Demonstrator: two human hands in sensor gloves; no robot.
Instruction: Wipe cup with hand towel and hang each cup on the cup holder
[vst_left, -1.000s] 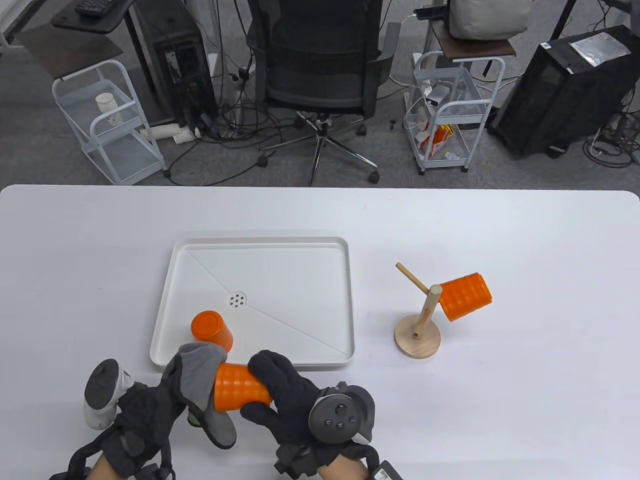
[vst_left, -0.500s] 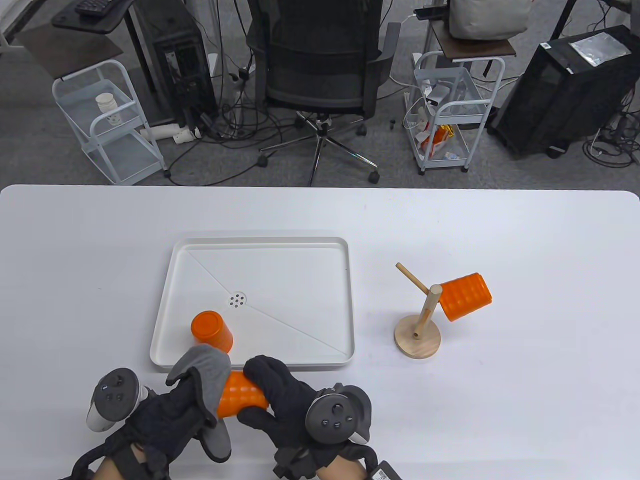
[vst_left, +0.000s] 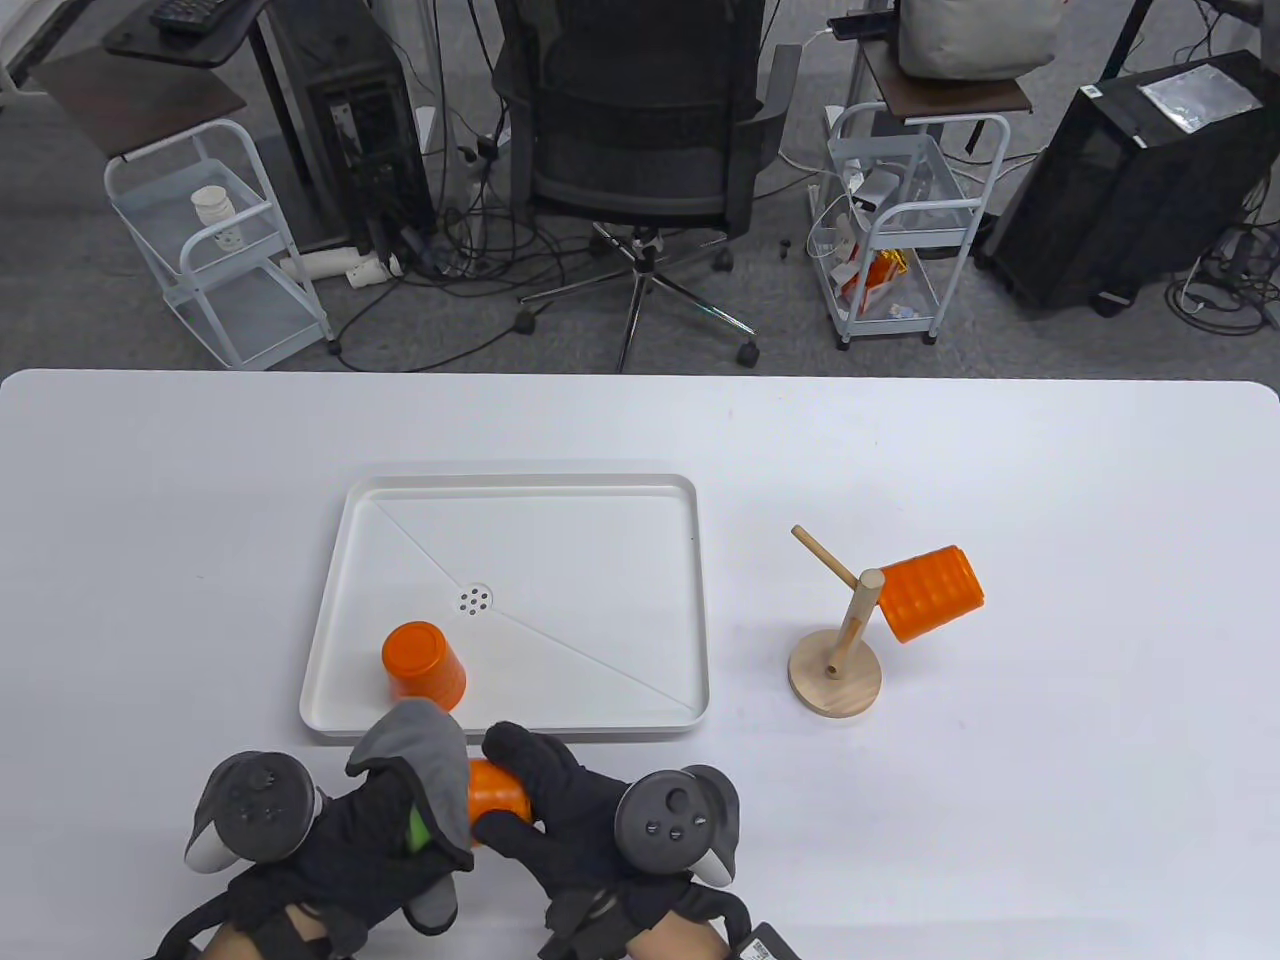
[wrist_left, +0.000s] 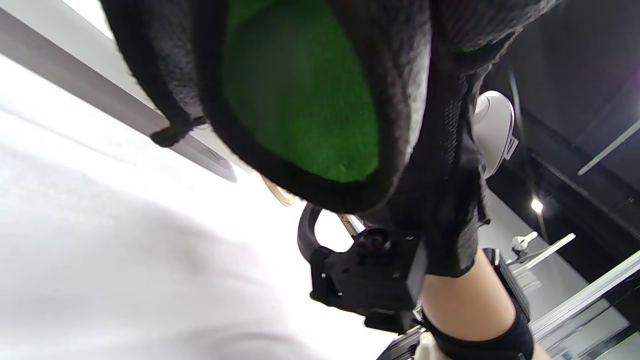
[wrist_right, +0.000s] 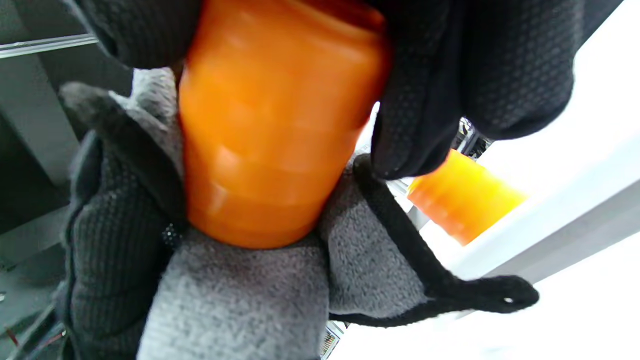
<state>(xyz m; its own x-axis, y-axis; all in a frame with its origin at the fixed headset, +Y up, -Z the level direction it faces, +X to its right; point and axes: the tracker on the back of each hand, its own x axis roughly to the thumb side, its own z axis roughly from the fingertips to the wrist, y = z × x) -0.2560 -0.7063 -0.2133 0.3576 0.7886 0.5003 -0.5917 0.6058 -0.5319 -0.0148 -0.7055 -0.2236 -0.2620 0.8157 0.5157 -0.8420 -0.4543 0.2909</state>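
- Near edge: my right hand (vst_left: 590, 830) grips a ribbed orange cup (vst_left: 497, 792) lying on its side, fingers curled over it and thumb under; most of the cup is hidden by glove and cloth in the table view.
- My left hand (vst_left: 340, 850) holds the grey hand towel (vst_left: 425, 755) wrapped over the cup's left end; its fingers are buried in the cloth, so I cannot make out each one, though the right wrist view shows them curled around towel and cup.
- The left wrist view is nearly filled by the towel's green underside (wrist_left: 300, 95), blurred and close.
- Since a second ago, the towel has slid further along the cup, which now shows only a short orange band, and the left tracker has turned face up.
- Just beyond the hands, a second orange cup (vst_left: 423, 663) stands upside down in the near-left corner of the white tray (vst_left: 600, 540).
- To the right, a third orange cup (vst_left: 932, 592) hangs on a peg of the wooden cup holder (vst_left: 836, 672).
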